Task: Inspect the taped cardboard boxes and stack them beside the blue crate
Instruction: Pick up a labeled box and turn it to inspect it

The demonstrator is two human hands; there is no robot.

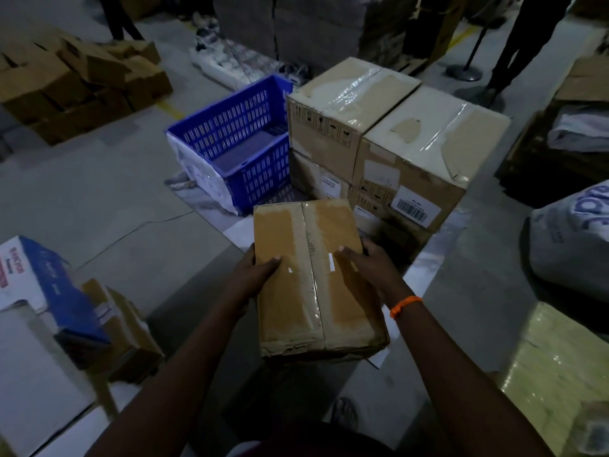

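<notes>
I gripped the brown taped cardboard box (316,278) between left hand (257,275) and right hand (369,268), its long axis pointing ahead at the stacked beige cartons (395,143) beside the blue slatted plastic crate (230,140).

Dim in here, corners nearly black. Glare streaks the tape (359,84) on the boxes (407,159); edges bow from the wide lens, and the background seems slightly soft.
</notes>
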